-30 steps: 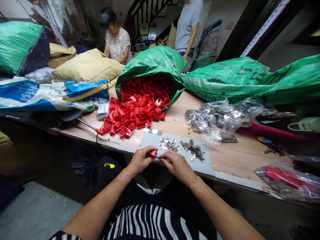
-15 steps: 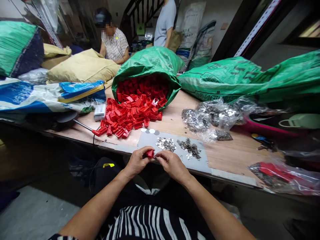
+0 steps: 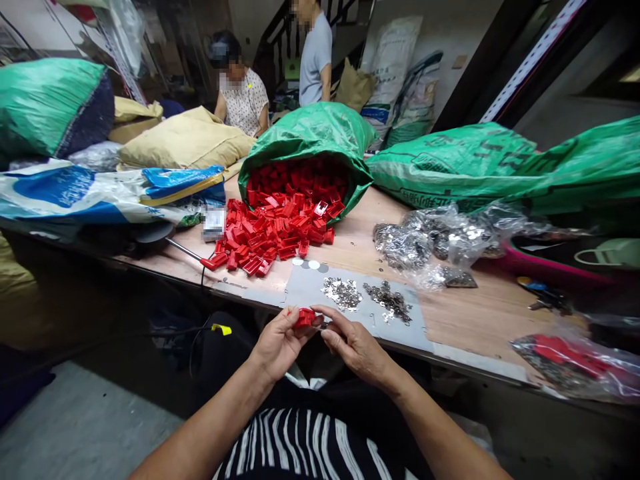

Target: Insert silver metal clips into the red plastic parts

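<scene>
My left hand (image 3: 280,341) pinches a small red plastic piece (image 3: 304,317) just below the table's front edge. My right hand (image 3: 353,343) meets it from the right, fingertips closed against the same piece; whether they also hold a small metal part I cannot make out. Right behind the hands, two small heaps of shiny metal clips (image 3: 342,293) and darker ones (image 3: 389,300) lie on a grey sheet (image 3: 307,283). Further back, red plastic pieces (image 3: 270,237) spill out of an open green sack (image 3: 313,130).
A clear bag of metal parts (image 3: 435,240) lies to the right, with green sacks (image 3: 465,163) behind it. A red-handled tool (image 3: 193,255) and blue-white bags (image 3: 100,193) are at left. Another bag with red parts (image 3: 570,363) sits at right front. Two people are at the far end.
Both hands have dropped slightly below the table edge with the red piece, and the left palm has turned upward. The person standing at the back has stepped left.
</scene>
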Tool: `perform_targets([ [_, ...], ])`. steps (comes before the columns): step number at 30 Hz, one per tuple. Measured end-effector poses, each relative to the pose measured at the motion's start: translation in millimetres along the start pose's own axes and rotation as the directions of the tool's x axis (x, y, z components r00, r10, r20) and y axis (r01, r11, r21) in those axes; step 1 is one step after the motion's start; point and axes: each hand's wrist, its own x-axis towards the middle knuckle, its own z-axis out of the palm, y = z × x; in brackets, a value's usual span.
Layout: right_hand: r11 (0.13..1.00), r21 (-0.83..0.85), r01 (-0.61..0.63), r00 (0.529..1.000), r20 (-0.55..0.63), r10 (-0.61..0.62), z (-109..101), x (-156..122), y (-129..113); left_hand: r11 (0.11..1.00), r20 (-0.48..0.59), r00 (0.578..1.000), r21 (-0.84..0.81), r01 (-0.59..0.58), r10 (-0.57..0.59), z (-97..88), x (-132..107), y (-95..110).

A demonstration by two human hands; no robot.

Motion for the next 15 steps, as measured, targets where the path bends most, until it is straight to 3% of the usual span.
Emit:
perform_targets([
  [9, 0.997, -0.046, 0.068, 0.996, -0.055, -0.07, 0.8, 3.1, -6.4, 0.985, -0.029, 0.995, -0.149, 0.085, -0.09, 9.2, -7.5, -2.8],
  [15, 0.997, -0.062, 0.056, 0.982, -0.177, -0.066, 6.8, 5.3, -1.1, 0.977, -0.018, 0.996, -0.198, 0.079, -0.085, 10.7, -7.7, -6.3],
])
